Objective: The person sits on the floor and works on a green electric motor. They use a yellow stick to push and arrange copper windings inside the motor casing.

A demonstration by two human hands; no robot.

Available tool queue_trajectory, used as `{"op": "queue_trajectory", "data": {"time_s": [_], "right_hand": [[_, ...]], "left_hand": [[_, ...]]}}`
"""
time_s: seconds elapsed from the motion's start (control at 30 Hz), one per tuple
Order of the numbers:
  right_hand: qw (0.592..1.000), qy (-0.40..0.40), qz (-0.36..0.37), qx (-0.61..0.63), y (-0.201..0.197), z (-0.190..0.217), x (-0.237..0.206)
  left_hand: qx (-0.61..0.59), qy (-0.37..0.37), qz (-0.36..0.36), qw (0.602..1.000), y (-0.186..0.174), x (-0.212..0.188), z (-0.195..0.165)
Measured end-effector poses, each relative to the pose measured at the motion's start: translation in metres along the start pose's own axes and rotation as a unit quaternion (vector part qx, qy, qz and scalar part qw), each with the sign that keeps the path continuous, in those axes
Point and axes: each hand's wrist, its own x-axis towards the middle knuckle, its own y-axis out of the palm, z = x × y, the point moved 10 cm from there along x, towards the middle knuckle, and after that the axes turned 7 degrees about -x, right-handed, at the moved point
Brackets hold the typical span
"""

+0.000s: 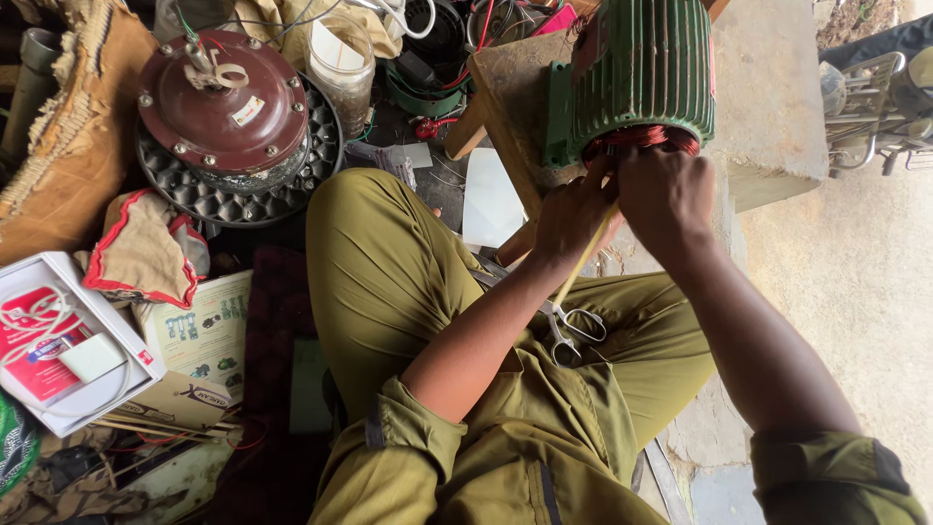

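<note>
A green ribbed motor housing (646, 73) rests on a wooden stool (505, 92), with red-brown copper windings (641, 139) showing at its open end. My left hand (571, 216) is at the windings' lower edge and pinches a thin yellow strip (583, 261) that slants down toward my lap. My right hand (666, 194) is closed against the windings just beside it. A pair of scissors (571, 331) lies on my olive-green trousers (389, 272) below both hands.
A brown ceiling-fan motor (224, 107) sits on a black grille at the left, by a plastic jar (342, 60). A white box (68, 340), cloth (146, 248) and printed sheets lie left of my knee. A concrete block (768, 97) stands behind the stool.
</note>
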Motion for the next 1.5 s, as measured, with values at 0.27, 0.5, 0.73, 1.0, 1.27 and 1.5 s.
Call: {"op": "queue_trajectory", "data": {"time_s": [0.27, 0.5, 0.73, 1.0, 1.27, 1.5], "right_hand": [[0.990, -0.009, -0.120, 0.072, -0.034, 0.010, -0.044], [0.992, 0.009, -0.107, 0.070, -0.031, 0.010, -0.051], [0.974, -0.004, -0.192, 0.122, -0.016, 0.004, -0.065], [0.993, 0.026, -0.077, 0.087, 0.023, -0.005, -0.067], [0.928, -0.025, -0.287, 0.234, -0.030, -0.021, -0.089], [0.896, 0.004, -0.322, 0.305, -0.041, -0.026, -0.082]], "left_hand": [[0.055, 0.037, -0.031, 0.997, -0.015, -0.004, -0.013], [0.038, 0.030, -0.029, 0.998, -0.007, -0.005, -0.006], [0.021, 0.055, -0.014, 0.998, -0.005, -0.008, -0.003], [-0.081, 0.009, -0.009, 0.997, 0.001, -0.002, 0.002], [-0.061, 0.079, -0.050, 0.994, -0.022, -0.001, -0.021], [-0.037, 0.043, 0.093, 0.994, 0.000, 0.009, -0.008]]}}
